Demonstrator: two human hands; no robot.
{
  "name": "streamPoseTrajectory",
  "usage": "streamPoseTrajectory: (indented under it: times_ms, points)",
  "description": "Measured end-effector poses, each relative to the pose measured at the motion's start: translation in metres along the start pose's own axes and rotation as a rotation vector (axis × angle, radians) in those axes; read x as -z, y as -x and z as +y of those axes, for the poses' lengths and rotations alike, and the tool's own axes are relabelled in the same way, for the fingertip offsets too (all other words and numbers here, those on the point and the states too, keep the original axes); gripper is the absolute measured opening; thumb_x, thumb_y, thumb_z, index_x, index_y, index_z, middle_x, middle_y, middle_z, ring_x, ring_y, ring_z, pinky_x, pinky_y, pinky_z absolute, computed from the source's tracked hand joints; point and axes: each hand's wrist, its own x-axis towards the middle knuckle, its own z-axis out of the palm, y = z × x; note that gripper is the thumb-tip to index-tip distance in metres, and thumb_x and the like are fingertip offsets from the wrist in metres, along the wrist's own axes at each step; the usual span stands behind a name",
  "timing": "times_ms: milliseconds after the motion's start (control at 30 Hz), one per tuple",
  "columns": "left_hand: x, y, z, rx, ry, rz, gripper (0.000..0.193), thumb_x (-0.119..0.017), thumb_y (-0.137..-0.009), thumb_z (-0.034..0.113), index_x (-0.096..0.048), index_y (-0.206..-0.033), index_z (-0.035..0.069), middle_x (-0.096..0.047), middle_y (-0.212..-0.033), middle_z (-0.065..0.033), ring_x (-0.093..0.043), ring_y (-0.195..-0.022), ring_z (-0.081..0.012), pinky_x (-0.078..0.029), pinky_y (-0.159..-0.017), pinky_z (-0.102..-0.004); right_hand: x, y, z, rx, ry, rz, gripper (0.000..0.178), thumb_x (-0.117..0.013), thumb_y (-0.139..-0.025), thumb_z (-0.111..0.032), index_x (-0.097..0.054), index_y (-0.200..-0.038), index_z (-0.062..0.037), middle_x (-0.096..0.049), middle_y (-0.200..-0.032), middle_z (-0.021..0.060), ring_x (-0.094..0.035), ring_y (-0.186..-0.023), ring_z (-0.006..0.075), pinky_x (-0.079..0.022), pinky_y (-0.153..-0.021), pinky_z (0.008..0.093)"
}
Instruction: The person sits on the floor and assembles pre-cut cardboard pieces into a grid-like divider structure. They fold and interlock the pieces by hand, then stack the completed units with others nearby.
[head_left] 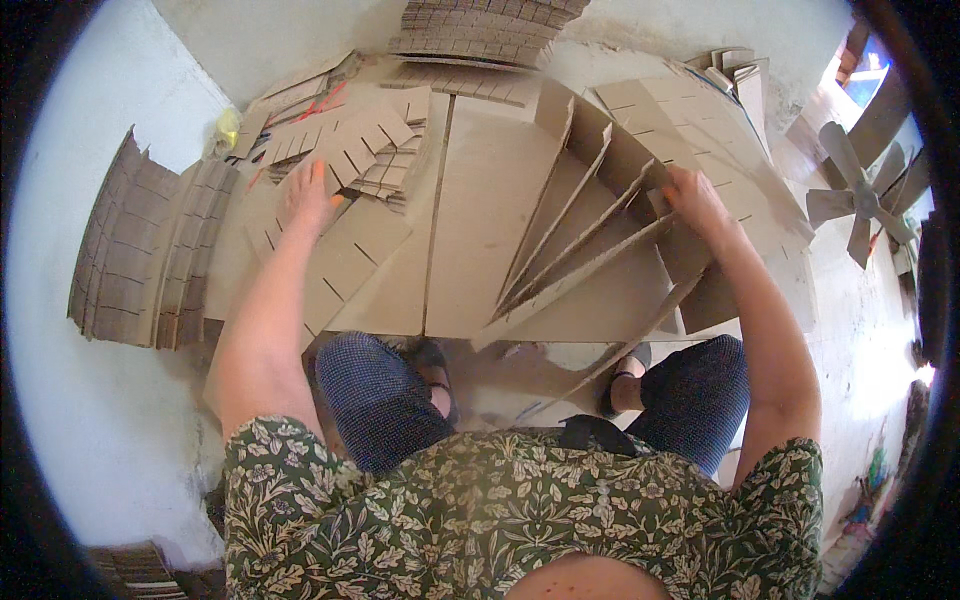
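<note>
Several tan cardboard strips fan out from a crossing cardboard strip (600, 125) on the right half of the board, standing on edge as a part-joined divider. My right hand (697, 202) is closed on the top edge of that crossing strip near its right part. On the left, my left hand (308, 200) lies against a loose pile of slotted cardboard strips (385, 130), thumb and forefinger apart. Its other fingers are partly hidden. A flat slotted strip (350, 265) lies beside and below that hand.
The cardboard-covered work surface (480, 200) has a dark seam. Stacked slotted strips (150, 245) stand on the left, with another stack (485, 30) at the back. Flat cardboard sheets (740, 190) lie to the right, near a fan (862, 195). My knees are below the near edge.
</note>
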Motion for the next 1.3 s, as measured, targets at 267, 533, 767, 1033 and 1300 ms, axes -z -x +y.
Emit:
streamPoseTrajectory:
  times_ms: [267, 533, 767, 1033, 1300]
  points:
    - [-0.036, 0.116, -0.031, 0.061, 0.132, -0.151, 0.096, -0.068, -0.076, 0.057, -0.023, -0.146, 0.009, -0.026, -0.149, -0.0137, -0.025, -0.137, -0.034, -0.026, -0.109, -0.052, 0.016, 0.011, -0.027, -0.118, 0.221, 0.03, 0.037, -0.058, -0.086, -0.018, -0.049, -0.121, -0.007, -0.062, -0.108, 0.018, -0.058, -0.101, 0.0401, -0.049, -0.081, 0.0494]
    - [-0.014, 0.13, -0.019, 0.04, 0.16, -0.199, 0.082, -0.077, -0.067, 0.053, -0.048, -0.128, 0.006, -0.048, -0.126, -0.0163, -0.046, -0.116, -0.0307, -0.039, -0.097, -0.0416, 0.03, 0.064, -0.067, 0.121, -0.07, 0.313, 0.046, -0.061, -0.085, -0.016, -0.049, -0.128, -0.0063, -0.059, -0.114, 0.0181, -0.06, -0.098, 0.0385, -0.05, -0.08, 0.0444]
    - [0.002, 0.101, -0.019, 0.14, 0.443, -0.357, 0.061, -0.084, -0.064, 0.04, -0.057, -0.106, 0.005, -0.059, -0.108, -0.0135, -0.054, -0.104, -0.0253, -0.044, -0.089, -0.0375, 0.028, 0.099, -0.084, 0.267, -0.279, 0.325, 0.032, -0.062, -0.082, -0.009, -0.059, -0.113, -0.0007, -0.063, -0.103, 0.0178, -0.063, -0.086, 0.0351, -0.051, -0.075, 0.0404]
    - [0.118, 0.145, 0.038, -0.194, 0.755, 0.226, 0.026, -0.074, -0.077, 0.012, -0.061, -0.097, 0.001, -0.061, -0.09, -0.0093, -0.057, -0.091, -0.0215, -0.042, -0.089, -0.0337, 0.028, 0.117, -0.127, 0.336, -0.529, 0.303, 0.048, -0.069, -0.078, -0.014, -0.054, -0.121, 0.0001, -0.06, -0.111, 0.0231, -0.061, -0.096, 0.0395, -0.051, -0.081, 0.0404]
    - [0.213, 0.181, 0.179, -1.16, 0.392, 0.588, 0.024, -0.075, -0.072, 0.012, -0.066, -0.094, 0.008, -0.06, -0.091, -0.0049, -0.058, -0.086, -0.025, -0.034, -0.102, -0.0513, 0.052, 0.117, -0.152, 0.543, -0.616, 0.391, 0.042, -0.069, -0.078, -0.004, -0.059, -0.118, -0.0019, -0.065, -0.106, 0.0157, -0.063, -0.093, 0.0293, -0.051, -0.079, 0.0341]
